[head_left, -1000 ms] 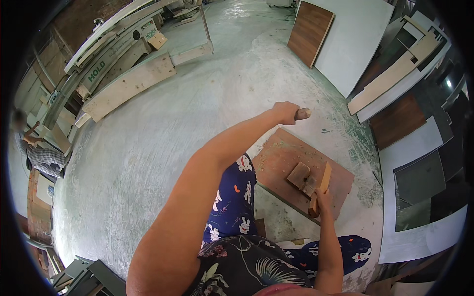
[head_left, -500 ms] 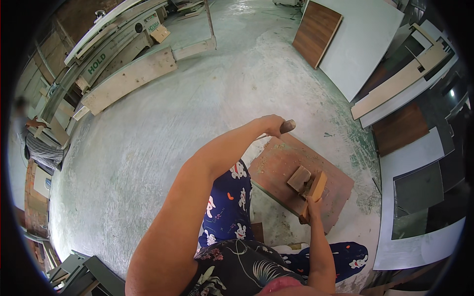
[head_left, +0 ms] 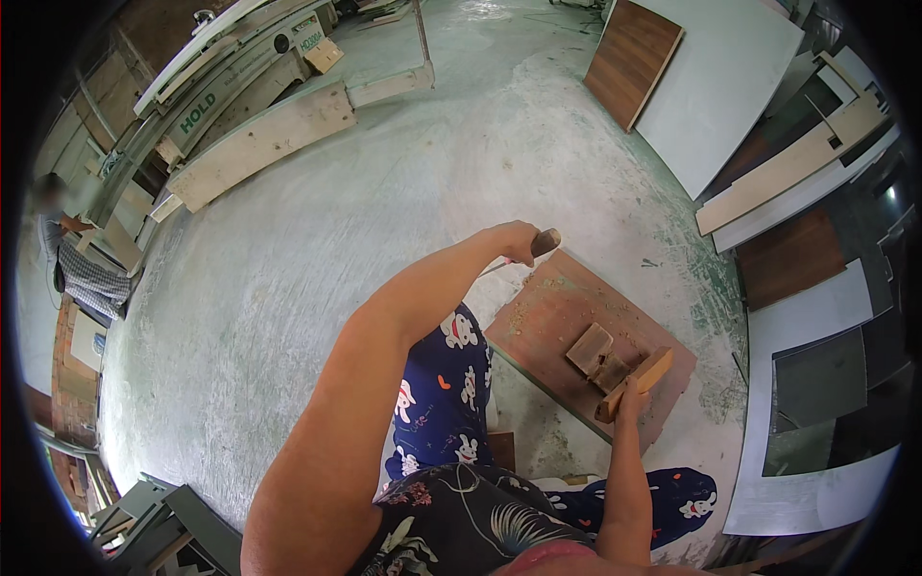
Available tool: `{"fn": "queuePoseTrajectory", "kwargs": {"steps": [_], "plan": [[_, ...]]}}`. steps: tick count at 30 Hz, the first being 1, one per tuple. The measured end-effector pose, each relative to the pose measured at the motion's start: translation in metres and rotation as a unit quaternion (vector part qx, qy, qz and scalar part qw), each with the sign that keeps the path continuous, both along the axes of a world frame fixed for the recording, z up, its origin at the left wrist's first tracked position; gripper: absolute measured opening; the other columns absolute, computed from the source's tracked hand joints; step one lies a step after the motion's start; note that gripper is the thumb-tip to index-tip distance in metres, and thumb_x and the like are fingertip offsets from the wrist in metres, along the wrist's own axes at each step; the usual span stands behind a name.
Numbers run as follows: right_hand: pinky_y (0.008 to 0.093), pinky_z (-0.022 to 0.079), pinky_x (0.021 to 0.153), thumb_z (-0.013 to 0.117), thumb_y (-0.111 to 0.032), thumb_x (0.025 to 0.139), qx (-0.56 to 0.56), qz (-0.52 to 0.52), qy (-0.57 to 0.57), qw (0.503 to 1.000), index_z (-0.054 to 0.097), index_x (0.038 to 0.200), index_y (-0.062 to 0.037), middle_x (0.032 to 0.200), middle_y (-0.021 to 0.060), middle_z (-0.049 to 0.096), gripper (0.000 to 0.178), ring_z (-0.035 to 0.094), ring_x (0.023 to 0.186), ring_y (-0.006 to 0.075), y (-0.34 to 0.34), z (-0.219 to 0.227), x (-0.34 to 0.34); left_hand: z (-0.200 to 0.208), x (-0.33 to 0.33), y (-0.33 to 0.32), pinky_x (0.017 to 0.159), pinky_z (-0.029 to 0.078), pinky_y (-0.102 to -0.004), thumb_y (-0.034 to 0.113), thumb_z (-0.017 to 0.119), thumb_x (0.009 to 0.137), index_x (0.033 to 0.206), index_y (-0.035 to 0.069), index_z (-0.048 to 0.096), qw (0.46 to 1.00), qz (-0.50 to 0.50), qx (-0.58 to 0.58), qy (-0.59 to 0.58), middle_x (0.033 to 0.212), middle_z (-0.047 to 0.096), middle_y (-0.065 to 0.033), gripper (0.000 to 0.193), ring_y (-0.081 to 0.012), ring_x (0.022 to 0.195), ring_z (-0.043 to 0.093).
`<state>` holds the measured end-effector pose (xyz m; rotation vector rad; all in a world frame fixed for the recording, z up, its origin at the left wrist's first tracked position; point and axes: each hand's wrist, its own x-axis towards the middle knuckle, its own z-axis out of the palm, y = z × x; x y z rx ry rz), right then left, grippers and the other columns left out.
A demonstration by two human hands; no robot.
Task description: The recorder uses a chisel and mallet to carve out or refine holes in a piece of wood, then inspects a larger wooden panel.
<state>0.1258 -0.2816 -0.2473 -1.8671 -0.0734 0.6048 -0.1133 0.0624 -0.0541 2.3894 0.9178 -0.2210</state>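
My left hand (head_left: pixel 520 240) is raised above the far corner of a reddish-brown board (head_left: pixel 663 360) on the floor. It is closed around the handle of a wooden-handled tool (head_left: pixel 545 241). A thin metal part shows below the fist; the rest of the tool is hidden behind my forearm. My right hand (head_left: pixel 629 400) grips an orange-brown piece of wood (head_left: pixel 655 370), held at a slant over the board. Just to its left lies a rough, notched wooden block (head_left: pixel 589 348). Whether the held piece touches the block, I cannot tell.
Wood chips (head_left: pixel 552 285) are scattered over the board's far part. Sheet panels (head_left: pixel 715 86) lean at the right. A large machine (head_left: pixel 230 106) stands at the far left, with a person (head_left: pixel 86 264) beside it. Dark panels (head_left: pixel 173 528) lie at the near left.
The piece of wood in my right hand has tilted over and swung toward the right, away from the block. My left hand has shifted slightly left with the tool still in its grip.
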Motion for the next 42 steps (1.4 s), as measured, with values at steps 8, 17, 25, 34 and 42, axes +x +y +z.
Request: {"fn": "queuePoseTrajectory", "kwargs": {"steps": [8, 17, 25, 34, 42], "plan": [[0.0413, 0.047, 0.088, 0.067, -0.026, 0.079, 0.047, 0.066, 0.001, 0.997, 0.040, 0.129, 0.0049, 0.118, 0.0194, 0.053, 0.065, 0.058, 0.103, 0.0303, 0.017, -0.016, 0.007, 0.010, -0.011, -0.006, 0.064, 0.052, -0.0366, 0.024, 0.075, 0.069, 0.094, 0.003, 0.063, 1.000, 0.020, 0.010, 0.006, 0.071, 0.068, -0.0110, 0.035, -0.0243, 0.067, 0.067], [0.0414, 0.048, 0.089, 0.066, -0.024, 0.081, 0.109, 0.019, 0.076, 0.991, 0.043, 0.131, 0.0069, 0.126, 0.0205, 0.052, 0.064, 0.059, 0.104, 0.0291, 0.044, 0.005, 0.020, 0.015, -0.029, -0.018, 0.072, 0.055, -0.0396, 0.025, 0.077, 0.066, 0.101, 0.007, 0.066, 0.990, -0.003, 0.139, -0.032, 0.088, 0.071, -0.0130, 0.041, -0.0280, 0.080, 0.069], [0.0375, 0.035, 0.108, 0.065, -0.024, 0.084, 0.126, -0.019, -0.064, 0.990, 0.032, 0.146, -0.0027, 0.141, 0.0167, 0.044, 0.073, 0.046, 0.127, 0.0287, 0.066, -0.014, 0.038, 0.032, -0.040, -0.026, 0.079, 0.053, -0.0413, 0.026, 0.076, 0.063, 0.103, 0.010, 0.066, 0.985, 0.015, 0.174, -0.014, 0.099, 0.070, -0.0121, 0.044, -0.0313, 0.096, 0.066], [0.0372, 0.037, 0.102, 0.063, -0.024, 0.086, 0.215, -0.058, 0.166, 0.961, 0.035, 0.141, -0.0040, 0.134, 0.0147, 0.047, 0.065, 0.047, 0.121, 0.0272, 0.068, -0.022, 0.061, 0.059, -0.034, -0.059, 0.082, 0.052, -0.0417, 0.024, 0.076, 0.066, 0.109, 0.011, 0.065, 0.982, 0.007, 0.184, 0.033, 0.103, 0.069, -0.0118, 0.047, -0.0308, 0.098, 0.065], [0.0374, 0.043, 0.094, 0.062, -0.025, 0.087, 0.237, -0.079, 0.210, 0.945, 0.041, 0.134, -0.0030, 0.124, 0.0136, 0.052, 0.056, 0.053, 0.111, 0.0263, 0.062, -0.015, 0.057, 0.071, -0.033, -0.080, 0.084, 0.051, -0.0422, 0.027, 0.079, 0.068, 0.114, 0.014, 0.064, 0.979, 0.001, 0.193, 0.060, 0.106, 0.069, -0.0112, 0.050, -0.0305, 0.101, 0.065]]}}
